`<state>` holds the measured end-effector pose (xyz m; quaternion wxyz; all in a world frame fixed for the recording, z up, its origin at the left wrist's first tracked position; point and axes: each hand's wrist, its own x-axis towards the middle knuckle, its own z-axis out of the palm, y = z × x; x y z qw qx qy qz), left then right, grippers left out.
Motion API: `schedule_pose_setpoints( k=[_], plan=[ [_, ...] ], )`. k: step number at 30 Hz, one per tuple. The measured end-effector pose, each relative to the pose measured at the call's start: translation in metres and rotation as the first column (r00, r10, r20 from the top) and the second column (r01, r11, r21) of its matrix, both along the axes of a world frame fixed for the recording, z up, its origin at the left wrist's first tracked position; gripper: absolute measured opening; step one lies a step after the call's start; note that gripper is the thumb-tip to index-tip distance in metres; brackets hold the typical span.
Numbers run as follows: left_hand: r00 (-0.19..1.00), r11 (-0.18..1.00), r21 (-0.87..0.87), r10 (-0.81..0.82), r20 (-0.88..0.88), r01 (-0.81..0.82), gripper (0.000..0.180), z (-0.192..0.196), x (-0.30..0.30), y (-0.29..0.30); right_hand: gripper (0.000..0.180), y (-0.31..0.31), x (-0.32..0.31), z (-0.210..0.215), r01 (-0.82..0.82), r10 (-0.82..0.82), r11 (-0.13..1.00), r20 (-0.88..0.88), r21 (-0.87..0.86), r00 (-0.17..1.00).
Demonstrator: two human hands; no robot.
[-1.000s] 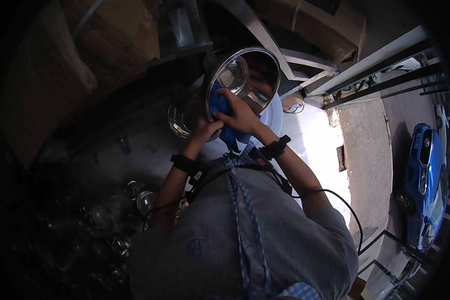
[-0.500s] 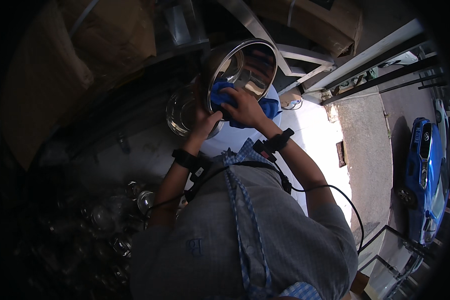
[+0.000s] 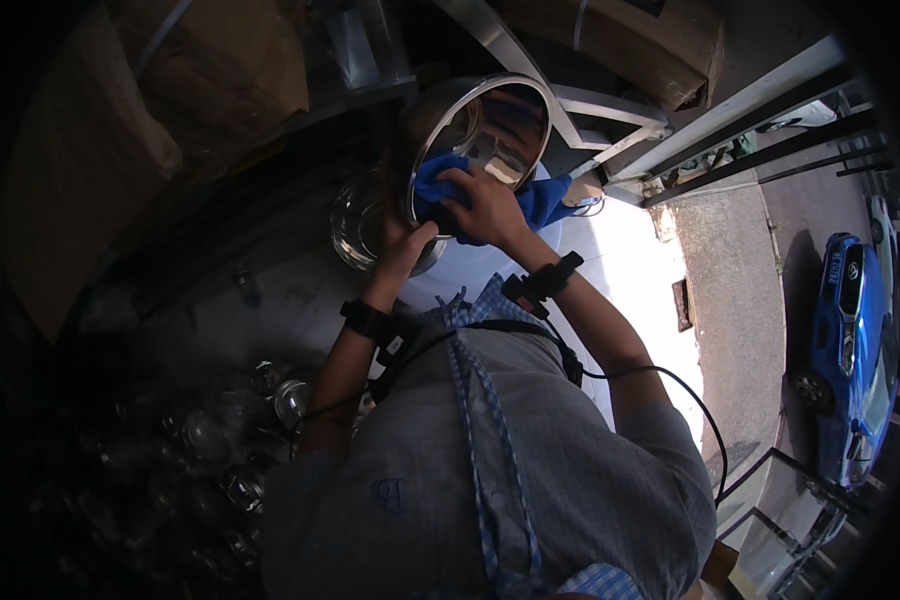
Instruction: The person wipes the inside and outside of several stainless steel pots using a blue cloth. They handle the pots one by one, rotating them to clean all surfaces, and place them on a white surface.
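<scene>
A shiny metal bowl [image 3: 522, 120] is tilted on its side, its mirror-like inside facing me and to the right. My left hand [image 3: 400, 245] grips the bowl at its lower left rim, thumb over the edge and the other fingers hidden behind it. Bunched in my right hand [image 3: 488, 208] is a blue cloth [image 3: 438, 186], pressed against the bowl's inner wall near that rim. A loose end of the cloth hangs out to the right of my wrist. Below and to the left, a second shiny round vessel [image 3: 346, 225] sits beside a white round surface [image 3: 560, 248].
Many shiny metal pieces [image 3: 205, 435] lie in shadow at the lower left. Cardboard boxes [image 3: 210, 70] stand at the far left and far right. A metal frame [image 3: 570, 120] rises just behind the bowl. A cable [image 3: 660, 374] runs from my wrist band; outside at right stands a blue car [image 3: 855, 340].
The bowl has shifted slightly left with both hands. My right hand and the cloth have moved a little left and up, and the cloth's loose end now swings farther right.
</scene>
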<state>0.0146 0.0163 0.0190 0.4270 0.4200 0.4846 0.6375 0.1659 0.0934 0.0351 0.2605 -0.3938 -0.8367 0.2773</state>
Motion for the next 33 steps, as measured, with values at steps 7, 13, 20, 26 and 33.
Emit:
schedule_pose_setpoints(
  k=[7,13,20,26,33],
  plan=[
    [0.999,0.991,-0.133,0.005,0.036,0.0,0.063,-0.021,-0.011,-0.003,0.033,-0.012,-0.001,0.004,0.01,-0.009,0.999,-0.023,0.046,1.0],
    [1.0,0.998,-0.059,-0.002,-0.018,0.001,0.071,-0.012,-0.014,-0.009,0.041,0.026,0.038,-0.005,0.232,-0.315,0.816,0.071,0.53,0.946],
    [0.997,0.99,-0.123,-0.063,0.037,0.067,0.08,0.005,-0.028,-0.008,0.083,0.035,0.054,-0.019,0.553,-0.351,0.653,-0.44,0.517,0.826],
    [0.987,0.971,-0.185,-0.158,-0.018,0.152,0.086,-0.006,-0.051,-0.008,0.048,0.045,0.064,-0.046,0.373,-0.44,0.897,-0.4,-0.237,0.804],
    [0.973,0.967,-0.189,-0.138,0.185,0.173,0.08,0.038,-0.045,-0.007,0.039,0.047,0.048,-0.053,0.448,-0.577,0.801,-0.31,-0.398,0.756]
  ],
)
